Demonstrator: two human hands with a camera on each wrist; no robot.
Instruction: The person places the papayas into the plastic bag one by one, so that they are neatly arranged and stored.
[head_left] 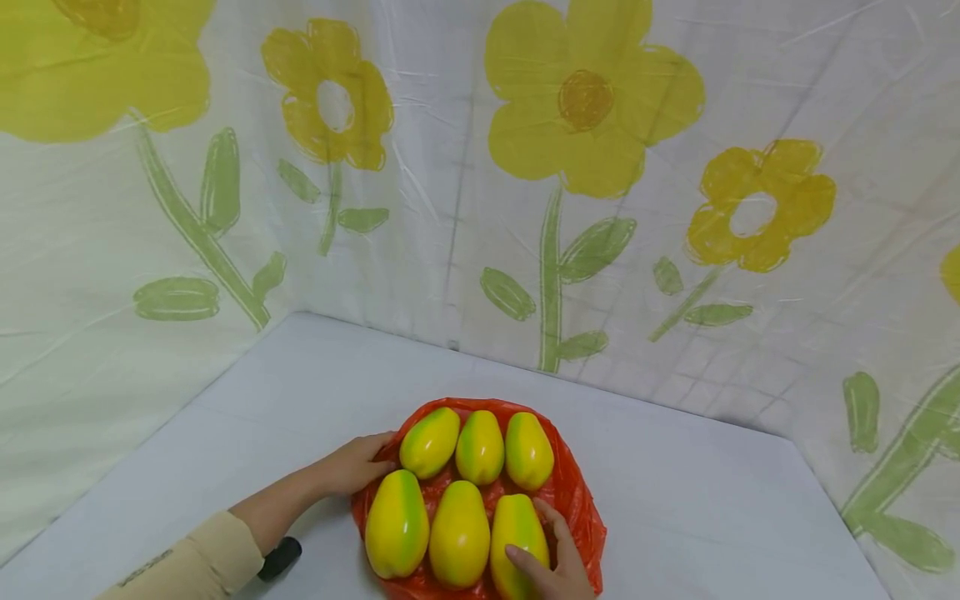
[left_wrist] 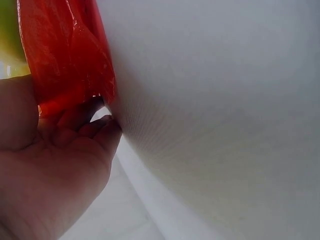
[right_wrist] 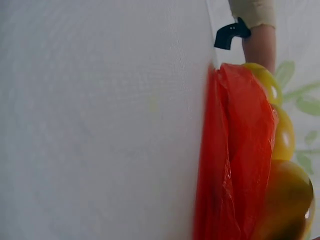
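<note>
Several yellow-green papayas sit in two rows on an opened red plastic bag (head_left: pixel 581 504) at the front of the table. At the bag's left side, my left hand (head_left: pixel 356 465) pinches the rim; in the left wrist view the thumb lies over the red plastic (left_wrist: pixel 67 55) and the fingers curl beneath it. My right hand (head_left: pixel 561 560) grips the front right papaya (head_left: pixel 516 525), thumb on its near face and fingers around its right side. In the right wrist view the bag's side (right_wrist: pixel 245 150) and some papayas (right_wrist: pixel 284 132) show, but the right hand is almost wholly out of frame.
A white table (head_left: pixel 690 492) extends around the bag. Behind and beside it hangs a pale curtain (head_left: pixel 435 208) printed with yellow flowers. A black device (head_left: pixel 280 558) shows beneath the left forearm.
</note>
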